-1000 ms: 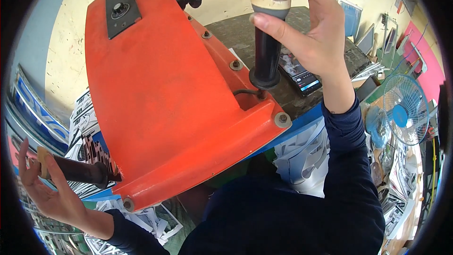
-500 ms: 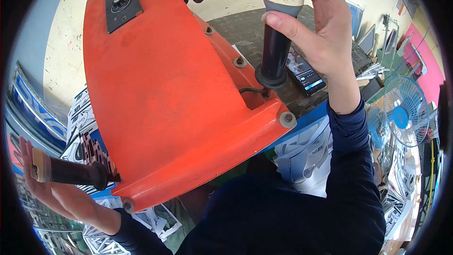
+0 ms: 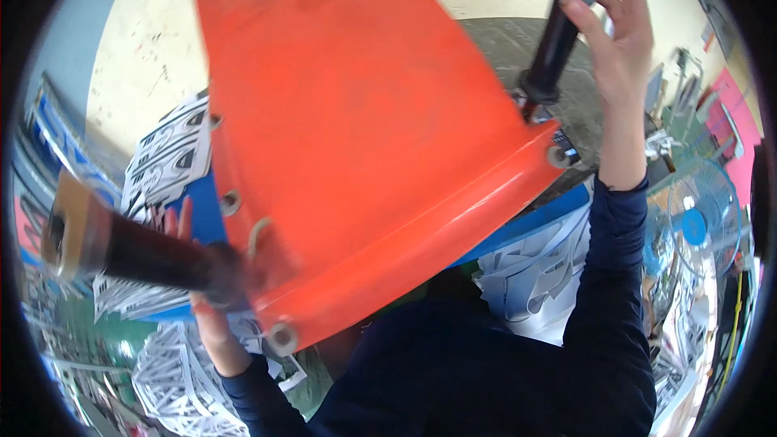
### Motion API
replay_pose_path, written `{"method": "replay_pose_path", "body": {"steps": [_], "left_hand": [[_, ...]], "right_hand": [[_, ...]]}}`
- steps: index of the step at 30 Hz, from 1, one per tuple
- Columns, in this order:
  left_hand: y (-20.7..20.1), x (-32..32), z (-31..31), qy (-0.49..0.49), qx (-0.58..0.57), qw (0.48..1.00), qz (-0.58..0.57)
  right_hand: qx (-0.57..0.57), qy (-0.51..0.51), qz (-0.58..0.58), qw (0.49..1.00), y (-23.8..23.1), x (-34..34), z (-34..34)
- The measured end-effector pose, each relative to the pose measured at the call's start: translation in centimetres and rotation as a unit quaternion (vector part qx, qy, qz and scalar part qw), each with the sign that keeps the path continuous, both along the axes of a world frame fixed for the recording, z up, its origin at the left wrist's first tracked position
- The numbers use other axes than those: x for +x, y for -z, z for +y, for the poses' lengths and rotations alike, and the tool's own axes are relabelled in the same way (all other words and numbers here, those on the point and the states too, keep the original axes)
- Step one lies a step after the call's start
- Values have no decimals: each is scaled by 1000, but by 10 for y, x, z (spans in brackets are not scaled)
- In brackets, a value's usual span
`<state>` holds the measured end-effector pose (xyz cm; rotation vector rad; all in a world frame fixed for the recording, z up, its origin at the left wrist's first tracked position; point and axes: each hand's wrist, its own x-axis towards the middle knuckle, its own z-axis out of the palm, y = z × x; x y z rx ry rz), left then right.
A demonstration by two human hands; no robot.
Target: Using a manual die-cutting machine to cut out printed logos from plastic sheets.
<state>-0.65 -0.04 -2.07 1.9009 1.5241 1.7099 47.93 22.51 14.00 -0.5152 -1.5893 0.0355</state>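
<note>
A large orange machine arm [image 3: 356, 121] fills the middle, with a black handle at each front corner. My right hand [image 3: 622, 48] holds the right handle [image 3: 554, 53] near its cream-coloured top, thumb against the collar and the other fingers spread behind. The left handle [image 3: 154, 252] juts toward the left, its cream end blurred and tilted up. Behind it is my left hand [image 3: 212, 328], mostly hidden; a couple of stretched fingers show above the handle. I cannot tell whether that hand touches it.
Printed black-and-white sheets [image 3: 166, 158] lie stacked at the left on a blue surface. Beyond the arm is a dark worktop [image 3: 502, 40], where a phone [image 3: 565, 146] is mostly covered. White offcuts [image 3: 538, 271] hang below. A blue fan [image 3: 694, 226] stands at the right.
The orange arm and both handles have shifted right and nearer in the picture. My right hand has moved right with its handle. My left hand has gone from the handle's end to behind it.
</note>
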Motion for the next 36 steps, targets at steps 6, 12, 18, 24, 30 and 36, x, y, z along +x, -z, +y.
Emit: {"method": "replay_pose_path", "body": {"steps": [6, 12, 18, 24, 30, 36], "left_hand": [[-17, 33, 3, 76, -117, 990, 22], [-20, 31, 2, 36, -104, 983, 146], [-21, 30, 2, 29, -124, 970, 207], [-18, 26, 1, 38, -120, 967, 220], [-23, 30, 7, 57, -145, 965, 212], [-20, 27, 9, 64, -137, 966, 212]], "right_hand": [[-4, 229, 30, 973, 3, 39, 24], [105, 425, -106, 893, 4, 9, 9], [-126, -199, 61, 970, 14, -61, -60], [-267, -179, 188, 928, 11, -33, -21], [-271, -81, 252, 925, 11, 8, 46], [-282, 11, 243, 928, 11, 45, 113]]}}
